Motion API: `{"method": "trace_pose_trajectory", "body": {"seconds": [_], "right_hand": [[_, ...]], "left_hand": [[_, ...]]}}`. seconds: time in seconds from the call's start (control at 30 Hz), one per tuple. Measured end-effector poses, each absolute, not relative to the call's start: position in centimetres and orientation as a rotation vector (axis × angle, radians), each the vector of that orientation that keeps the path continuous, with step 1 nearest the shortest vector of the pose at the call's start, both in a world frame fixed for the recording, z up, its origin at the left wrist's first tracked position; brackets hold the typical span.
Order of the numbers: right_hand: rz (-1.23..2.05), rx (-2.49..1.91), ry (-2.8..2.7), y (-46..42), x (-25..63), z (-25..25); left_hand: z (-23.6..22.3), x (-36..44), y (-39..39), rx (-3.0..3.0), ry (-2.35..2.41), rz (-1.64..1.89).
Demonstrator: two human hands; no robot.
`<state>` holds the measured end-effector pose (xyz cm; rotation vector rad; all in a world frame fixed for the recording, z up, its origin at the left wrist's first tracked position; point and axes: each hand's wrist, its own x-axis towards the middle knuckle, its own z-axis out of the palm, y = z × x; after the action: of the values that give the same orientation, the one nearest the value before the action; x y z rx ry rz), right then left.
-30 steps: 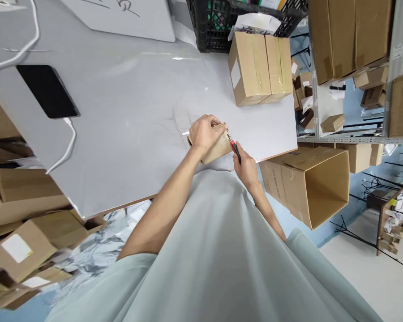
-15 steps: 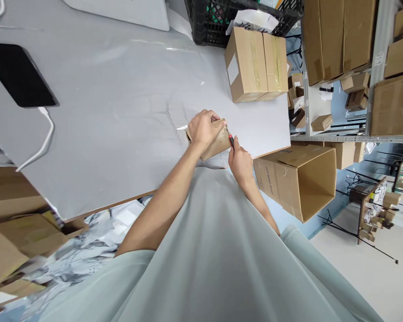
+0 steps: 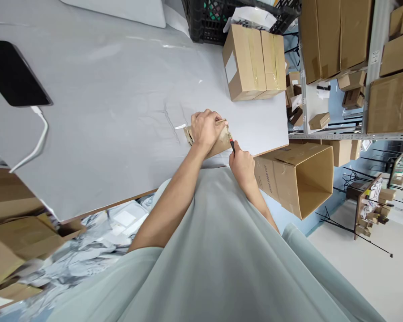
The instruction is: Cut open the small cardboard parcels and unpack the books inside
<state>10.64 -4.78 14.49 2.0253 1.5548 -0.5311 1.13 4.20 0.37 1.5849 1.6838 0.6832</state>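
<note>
My left hand (image 3: 205, 128) is closed over the top of a small cardboard box (image 3: 220, 144) near the front edge of the grey table (image 3: 121, 98). My right hand (image 3: 242, 163) grips a red-and-black cutter (image 3: 232, 144), whose tip touches the box's right end. A white scrap (image 3: 180, 126) lies on the table just left of the box.
A taped brown carton (image 3: 251, 62) stands beyond the small box, with a black crate (image 3: 218, 18) behind it. A black phone (image 3: 11, 74) with a white cable (image 3: 36, 143) lies at the left. An open carton (image 3: 297, 176) sits beside the table at right, and shelves of boxes (image 3: 356, 49) rise beyond it.
The cutter has been pulled back along the box's right end towards me, and my left hand shifted slightly on the box. The view has drifted so the phone sits further left.
</note>
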Motion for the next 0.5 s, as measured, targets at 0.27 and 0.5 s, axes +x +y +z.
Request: {"method": "trace_pose_trajectory", "body": {"seconds": [0.27,0.5], "right_hand": [[-0.561,2.005,1.492,-6.9,12.3,15.1],[-0.625,2.022,1.678,-6.7,12.9,14.1]], "left_hand": [[0.2,1.3,3.6,1.635,1.639,0.688],[0.6,0.8,3.6,1.629,1.671,0.66]]}}
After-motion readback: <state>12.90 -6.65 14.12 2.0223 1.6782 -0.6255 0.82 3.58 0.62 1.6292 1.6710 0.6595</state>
